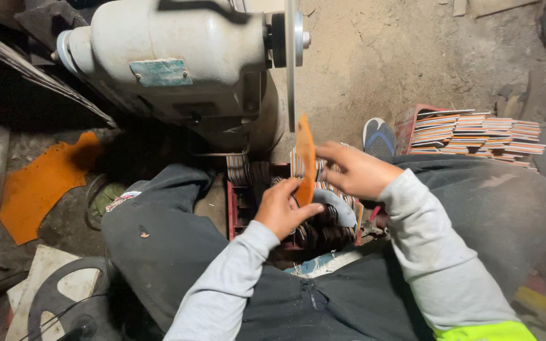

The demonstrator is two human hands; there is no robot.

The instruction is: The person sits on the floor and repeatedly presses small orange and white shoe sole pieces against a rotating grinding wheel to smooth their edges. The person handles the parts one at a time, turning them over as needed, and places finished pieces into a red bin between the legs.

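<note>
Both hands, left hand (pixel 284 210) and right hand (pixel 355 169), pinch the orange sole piece (pixel 305 158) just below the grinder's thin disc (pixel 291 57); fingers so near the disc risk a nick if the piece slips.

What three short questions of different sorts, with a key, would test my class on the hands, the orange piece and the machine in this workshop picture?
1. True or false: both hands grip the orange sole-shaped piece.
2. Which part of the grey grinding machine stands right above the piece? A. the thin disc wheel B. a drill bit C. a saw chain
3. What lies stacked on the floor to the person's right?

Key
1. True: the left hand pinches its lower end, and the right hand holds its edge higher up.
2. A
3. Piles of flat striped sole pieces, beside a red crate.
</note>
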